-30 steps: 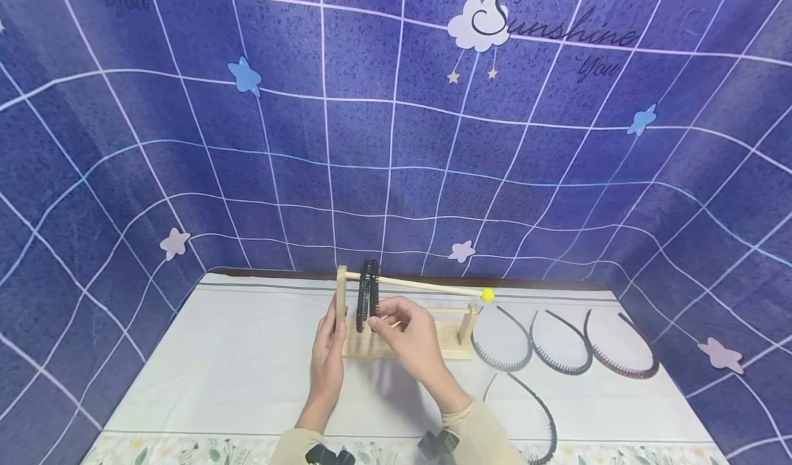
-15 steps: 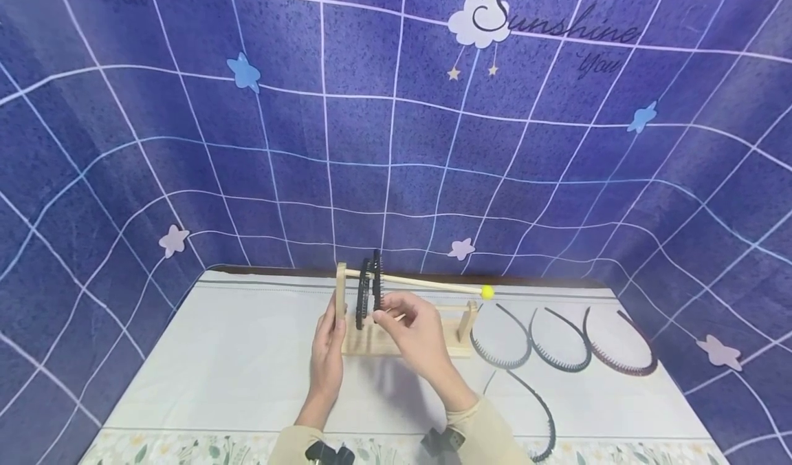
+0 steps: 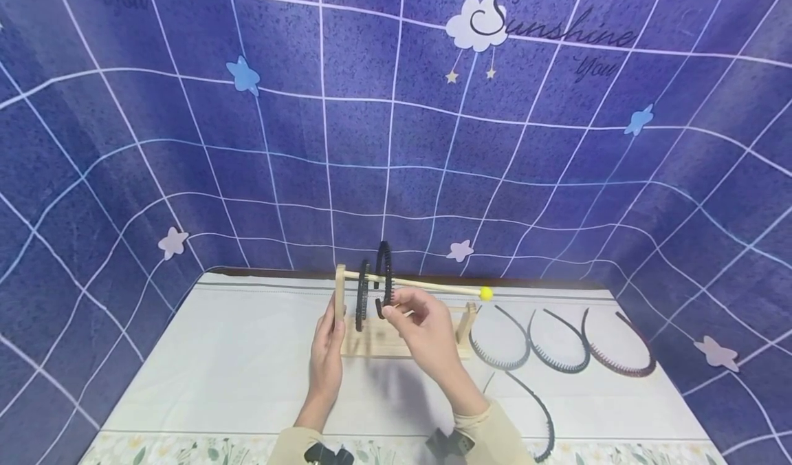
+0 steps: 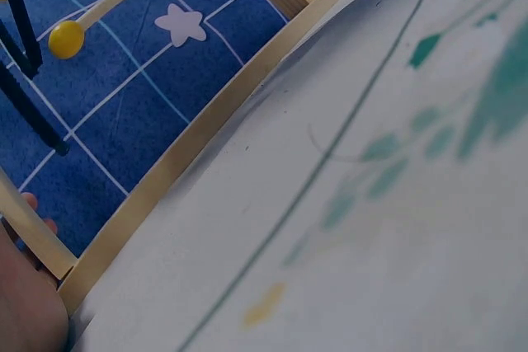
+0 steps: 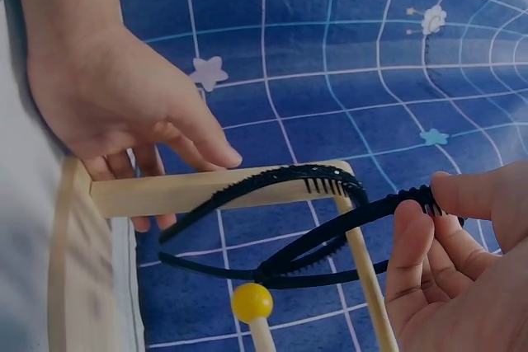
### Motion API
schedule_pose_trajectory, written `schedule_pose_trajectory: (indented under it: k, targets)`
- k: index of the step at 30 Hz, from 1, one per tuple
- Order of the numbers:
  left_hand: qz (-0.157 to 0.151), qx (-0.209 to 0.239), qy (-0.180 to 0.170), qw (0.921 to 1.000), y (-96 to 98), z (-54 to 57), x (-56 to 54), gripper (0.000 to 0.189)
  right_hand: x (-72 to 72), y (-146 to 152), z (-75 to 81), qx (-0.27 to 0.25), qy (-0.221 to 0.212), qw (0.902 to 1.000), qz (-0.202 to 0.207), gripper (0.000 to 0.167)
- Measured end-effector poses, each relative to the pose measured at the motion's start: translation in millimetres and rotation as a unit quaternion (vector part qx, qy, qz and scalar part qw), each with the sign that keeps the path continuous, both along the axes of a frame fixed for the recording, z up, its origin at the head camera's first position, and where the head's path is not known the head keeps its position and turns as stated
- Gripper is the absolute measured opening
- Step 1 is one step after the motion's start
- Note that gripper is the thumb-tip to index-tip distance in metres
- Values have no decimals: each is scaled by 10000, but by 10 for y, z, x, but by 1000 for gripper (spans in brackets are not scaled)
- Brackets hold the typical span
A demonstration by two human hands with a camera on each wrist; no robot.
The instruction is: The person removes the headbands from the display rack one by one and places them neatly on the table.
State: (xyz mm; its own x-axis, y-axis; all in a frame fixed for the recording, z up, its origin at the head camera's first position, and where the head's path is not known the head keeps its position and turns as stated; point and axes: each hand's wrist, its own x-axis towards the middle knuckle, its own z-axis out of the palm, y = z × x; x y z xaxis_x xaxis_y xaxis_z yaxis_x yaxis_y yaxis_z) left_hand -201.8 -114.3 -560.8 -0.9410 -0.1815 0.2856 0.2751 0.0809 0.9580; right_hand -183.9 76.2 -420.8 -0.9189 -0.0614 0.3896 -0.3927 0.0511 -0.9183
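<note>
My left hand (image 3: 328,355) grips the left upright (image 3: 339,296) of a pale wooden rack, its thumb and fingers on opposite sides. Between the thumb and fingers of my right hand (image 3: 427,331) is a black toothed headband (image 5: 330,227), pinched at its toothed curve. That headband overlaps the rack's upper rod (image 3: 433,287); whether the rod passes through it I cannot tell. Close to the upright, another black headband (image 3: 361,303) hangs on the rod, apart from the held one in the head view. A yellow ball (image 3: 486,293) caps the rod's right end.
Right of the rack, a grey headband (image 3: 504,364), a dark headband (image 3: 563,369) and a brownish headband (image 3: 625,370) lie in a row. Nearer the front lies another black headband (image 3: 549,420). A blue grid-patterned curtain (image 3: 284,190) stands behind the white tablecloth (image 3: 216,362).
My right hand has shifted slightly right and up, drawing the pinched headband away from the hanging one and turning it so its loop shows wider. My left hand stays on the upright.
</note>
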Motion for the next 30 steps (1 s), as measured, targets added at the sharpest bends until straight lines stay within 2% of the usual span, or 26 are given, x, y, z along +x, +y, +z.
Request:
schedule_pose_trajectory:
  k: [17,30]
  targets:
    - [-50,31,-35,10000,-8,-8,-18,55,72,233,108,-11,216,9997,-136,12]
    - [-43,-23,-103,9999,-5,5,-30,54,93,492,103,19,336,9984,-449,10]
